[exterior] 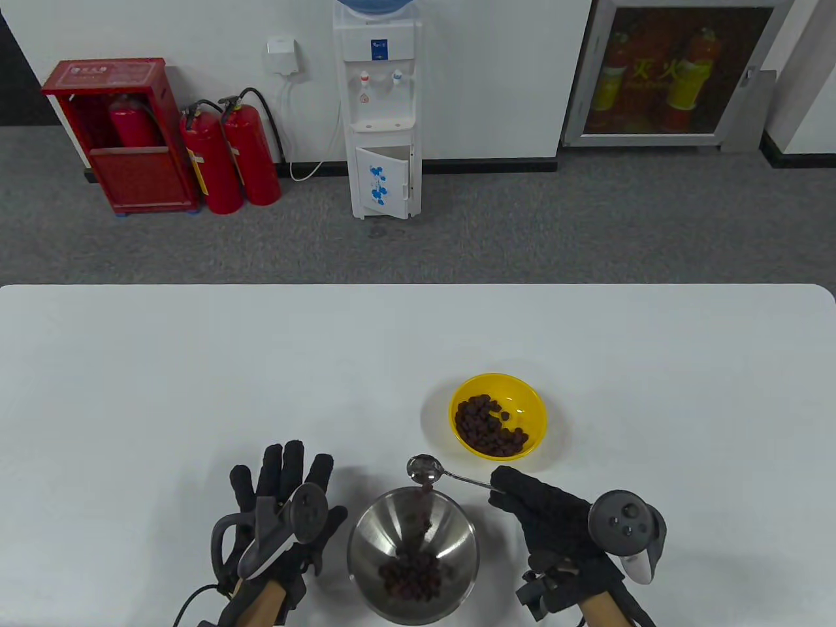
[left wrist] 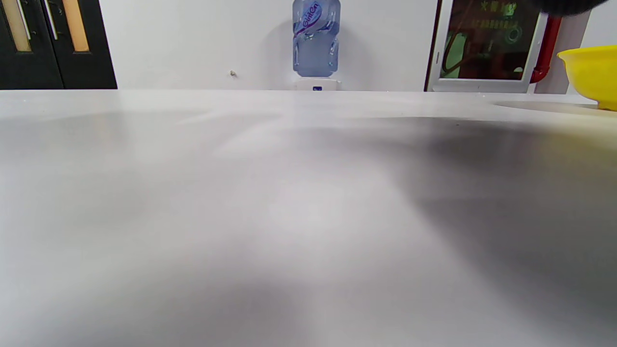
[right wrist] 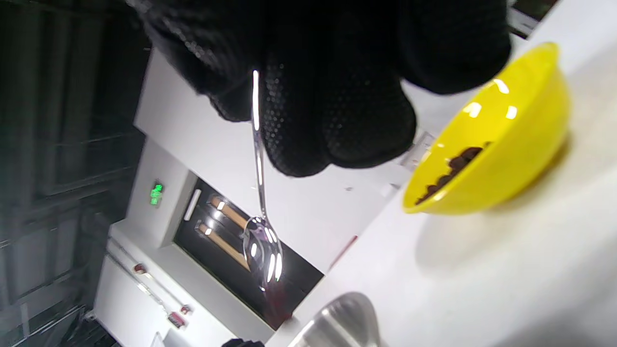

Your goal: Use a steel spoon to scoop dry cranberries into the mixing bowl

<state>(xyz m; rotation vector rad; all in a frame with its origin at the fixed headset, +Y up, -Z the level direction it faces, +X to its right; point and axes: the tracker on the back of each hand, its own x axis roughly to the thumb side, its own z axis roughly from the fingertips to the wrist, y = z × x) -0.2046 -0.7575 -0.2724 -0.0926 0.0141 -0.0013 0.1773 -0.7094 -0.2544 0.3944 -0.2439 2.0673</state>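
A steel mixing bowl (exterior: 366,555) stands near the table's front edge with dry cranberries (exterior: 410,581) in its bottom. My right hand (exterior: 532,499) pinches the handle of a steel spoon (exterior: 426,468), tilted over the bowl's far rim; cranberries fall from it in a blurred streak into the bowl. A yellow bowl (exterior: 532,401) behind holds more cranberries (exterior: 486,426). The right wrist view shows the spoon (right wrist: 262,246), the yellow bowl (right wrist: 511,159) and the steel bowl's rim (right wrist: 342,320). My left hand (exterior: 287,503) rests flat on the table left of the steel bowl, fingers spread, holding nothing.
The white table (exterior: 196,379) stretches wide to the left and back. The left wrist view shows bare tabletop (left wrist: 289,217) and the yellow bowl's edge (left wrist: 590,72). A water dispenser (exterior: 382,111) and fire extinguishers (exterior: 228,157) stand on the floor beyond.
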